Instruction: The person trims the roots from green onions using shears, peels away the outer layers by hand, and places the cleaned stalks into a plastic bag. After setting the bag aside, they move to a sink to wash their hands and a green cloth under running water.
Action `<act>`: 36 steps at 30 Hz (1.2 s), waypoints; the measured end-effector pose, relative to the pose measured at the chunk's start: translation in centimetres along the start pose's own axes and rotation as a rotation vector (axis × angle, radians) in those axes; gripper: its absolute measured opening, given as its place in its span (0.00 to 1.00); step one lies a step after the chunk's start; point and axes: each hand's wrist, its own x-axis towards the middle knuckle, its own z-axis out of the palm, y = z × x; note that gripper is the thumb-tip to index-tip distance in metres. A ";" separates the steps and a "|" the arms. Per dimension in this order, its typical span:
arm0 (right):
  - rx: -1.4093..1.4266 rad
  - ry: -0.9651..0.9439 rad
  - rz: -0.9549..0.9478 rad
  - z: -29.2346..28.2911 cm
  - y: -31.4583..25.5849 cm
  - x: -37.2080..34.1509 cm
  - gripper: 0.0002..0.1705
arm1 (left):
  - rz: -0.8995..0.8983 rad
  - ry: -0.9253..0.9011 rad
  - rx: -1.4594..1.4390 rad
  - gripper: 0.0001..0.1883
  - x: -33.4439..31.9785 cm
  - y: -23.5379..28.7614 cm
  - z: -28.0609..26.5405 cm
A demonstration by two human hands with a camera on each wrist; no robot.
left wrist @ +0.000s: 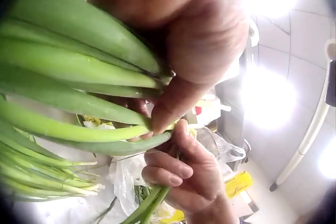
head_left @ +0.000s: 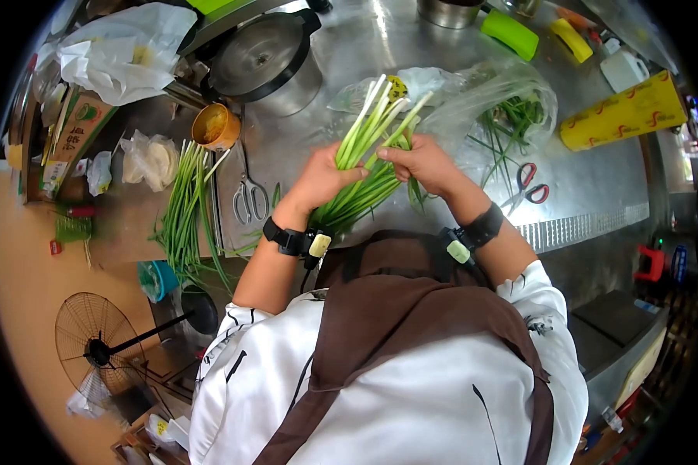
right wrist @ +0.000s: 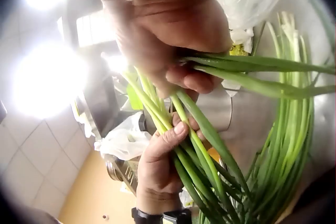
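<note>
My left hand (head_left: 323, 177) grips a bunch of green onions (head_left: 357, 139), their pale root ends pointing away from me. Close beside it, my right hand (head_left: 429, 164) pinches a green onion at the bunch's edge, thumb and fingertips near the left thumb. Long green leaves (right wrist: 273, 79) trail out of the right fist in the right wrist view. More green onions (head_left: 368, 195) lie on the steel counter under the hands. Another pile of green onions (head_left: 182, 201) rests to the left, its leaves drooping over the counter's front edge.
Steel scissors (head_left: 250, 200) lie left of the hands, red-handled scissors (head_left: 529, 184) to the right. A clear plastic bag (head_left: 547, 89) with green scraps spreads at the right. Behind stand a lidded pot (head_left: 264, 62) and an orange container (head_left: 215, 128). A yellow roll (head_left: 624, 111) lies far right.
</note>
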 end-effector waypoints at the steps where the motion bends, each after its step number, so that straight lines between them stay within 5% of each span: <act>1: -0.039 0.030 -0.003 0.2 -0.4 -0.1 0.10 | -0.008 -0.019 -0.022 0.10 -0.1 -0.3 0.0; 11: -0.274 -0.026 0.014 -1.1 -0.4 -0.9 0.12 | -0.017 -0.187 -0.079 0.07 -0.6 -1.5 -1.2; 14: -0.207 0.136 -0.007 -4.1 -0.8 -1.0 0.12 | -0.068 -0.175 -0.073 0.07 -1.2 -1.9 -2.8; 16: -0.013 0.346 -0.118 -6.6 -1.2 -1.5 0.10 | -0.085 -0.164 -0.113 0.07 -1.8 -2.0 -3.6; 20: 0.478 0.398 -0.365 -11.4 -2.3 -3.0 0.11 | -0.176 -0.059 -0.066 0.10 -2.1 -4.7 -4.8; 23: 0.524 0.389 -0.387 -12.3 -2.8 -4.2 0.13 | -0.214 0.030 -0.048 0.10 -1.9 -5.9 -4.5; 26: 0.525 0.355 -0.389 -12.7 -2.4 -4.9 0.12 | -0.262 0.085 0.066 0.08 -0.6 -5.2 -1.0; 28: 0.608 0.419 -0.431 -13.3 -1.5 -4.8 0.11 | -0.052 0.129 0.296 0.10 1.1 -7.5 1.1; 36: 0.529 0.524 -0.351 -9.8 -1.1 -4.6 0.05 | -0.196 0.164 0.644 0.16 3.9 -7.1 5.0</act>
